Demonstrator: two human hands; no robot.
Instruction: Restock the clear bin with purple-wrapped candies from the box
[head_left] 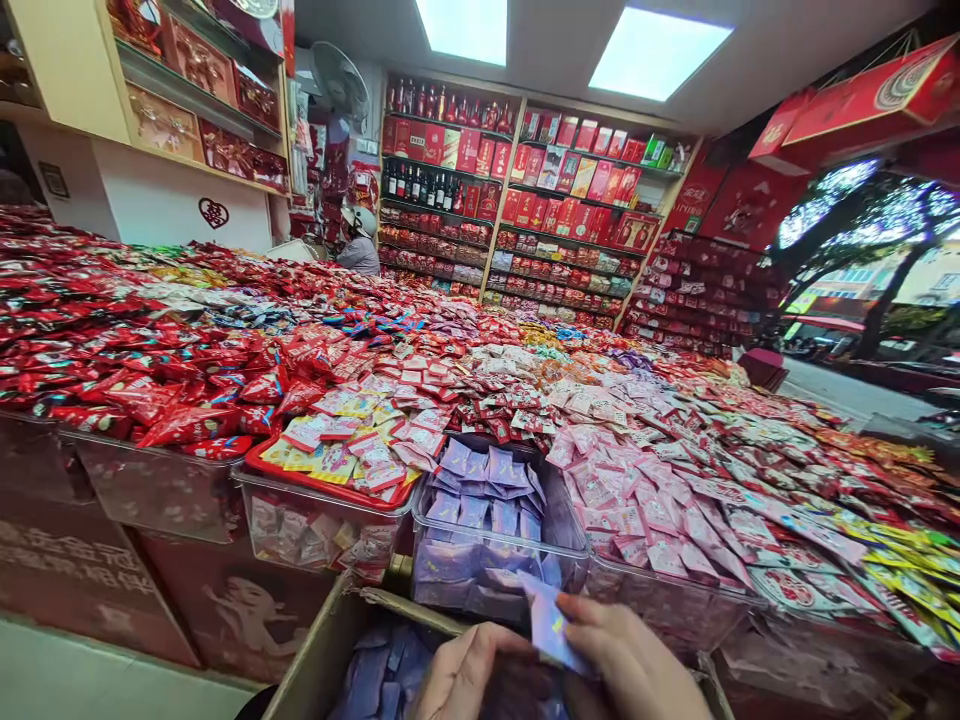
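Note:
A small purple packet (552, 628) is pinched between the thumb and fingers of my right hand (630, 655), above an open cardboard box (319, 640) at the bottom. My left hand (472, 675) is closed just left of that packet, over the box; whatever its fingers hold is hidden in shadow. More purple packets (382, 670) lie in the box. Just beyond my hands stands a clear plastic bin (495, 545) with purple packets (491, 470) in rows, its near part partly filled.
Red packets (202, 400) fill bins at the left, pink packets (645, 500) at the right, and yellow-and-pink packets (352, 440) on a red tray. A person in a helmet (360, 235) is at the back, near shelves of red boxes (480, 150).

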